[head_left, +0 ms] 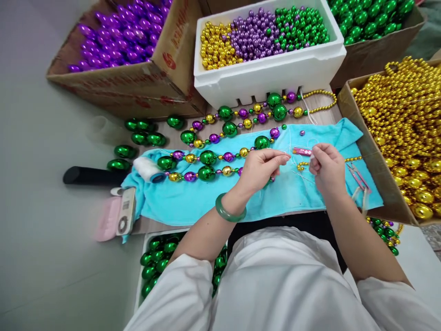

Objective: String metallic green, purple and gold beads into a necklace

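Observation:
Over the turquoise towel, my left hand is closed in a pinch on thin white thread. My right hand has its fingers curled and pressed together, also on the thread; its fingertips are partly hidden. Between the hands lie a small pink labelled item and a short string of gold beads. A strand of large green, purple and gold beads runs left from beneath my left hand. One loose purple bead sits above. Pink-handled snips rest right of my right hand.
Behind stands a white foam box of small beads. Cardboard boxes hold purple beads, green beads and gold beads. A finished-looking strand lies behind the towel. At left are a thread spool and loose green beads.

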The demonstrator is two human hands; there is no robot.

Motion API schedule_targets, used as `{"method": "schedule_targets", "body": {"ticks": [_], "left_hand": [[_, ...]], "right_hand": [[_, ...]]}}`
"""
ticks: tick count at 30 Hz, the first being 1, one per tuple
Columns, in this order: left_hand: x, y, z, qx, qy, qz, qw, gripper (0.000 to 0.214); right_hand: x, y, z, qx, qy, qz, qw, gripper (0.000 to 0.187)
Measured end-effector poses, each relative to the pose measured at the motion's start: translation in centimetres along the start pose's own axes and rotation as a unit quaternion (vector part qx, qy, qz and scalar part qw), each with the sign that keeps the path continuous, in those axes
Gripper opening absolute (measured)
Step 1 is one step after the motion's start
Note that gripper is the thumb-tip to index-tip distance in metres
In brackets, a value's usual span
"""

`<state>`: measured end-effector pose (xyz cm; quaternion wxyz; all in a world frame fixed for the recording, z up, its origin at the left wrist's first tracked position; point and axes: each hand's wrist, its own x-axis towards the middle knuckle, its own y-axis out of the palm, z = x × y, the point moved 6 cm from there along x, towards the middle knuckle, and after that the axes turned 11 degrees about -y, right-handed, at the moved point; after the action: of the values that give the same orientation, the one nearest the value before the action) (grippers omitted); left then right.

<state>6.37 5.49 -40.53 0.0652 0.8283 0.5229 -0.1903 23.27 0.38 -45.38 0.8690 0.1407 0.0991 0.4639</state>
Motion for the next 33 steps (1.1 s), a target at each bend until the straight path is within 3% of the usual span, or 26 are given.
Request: {"method": "schedule_targets", "body": {"ticks": [5,9,15,21,25,30,33], "left_hand": [[1.0,1.5,2.6,-0.104,-0.052,0.041,0.992,0.028],[1.1,2.3,4.0,-0.129,-0.049,0.04,0.99,0.029],[0.6,2.4,3.4,-0.082,0.052,-0.012,0.995,0.019],[0.8,2.5,4.6,-0.071,-0.007,-0.008,0.997,0.028],[0.9,2.7,5.1,-0.073,-0.032,0.001,0.997,0.032],[0.8,2.4,4.5,-0.085,0.01,-0.006,0.996,0.021],[0.6,2.1,3.9,-0.034,0.043,0.009,0.998,0.023]], "right_hand": [[-2.5,0.7,-0.6,-0.042,0.007,0.0,0.999,0.024],[-4.3,1.0,-1.0,-0.08,-0.03,0.023,0.996,0.018],[-4.0,0.1,-0.8,-0.06,-0.059,0.016,0.996,0.011],[-4.1,0.6,-1.3,-0.002,0.037,0.028,0.999,0.018],[-4.4,0.6,-2.0,-0.002,0.056,0.019,0.998,0.02],[-3.9,0.1,-1.2,-0.062,-0.021,0.009,0.998,0.013],[-3.3,-0.2,-0.9,-0.031,0.023,0.006,0.999,0.013]]}}
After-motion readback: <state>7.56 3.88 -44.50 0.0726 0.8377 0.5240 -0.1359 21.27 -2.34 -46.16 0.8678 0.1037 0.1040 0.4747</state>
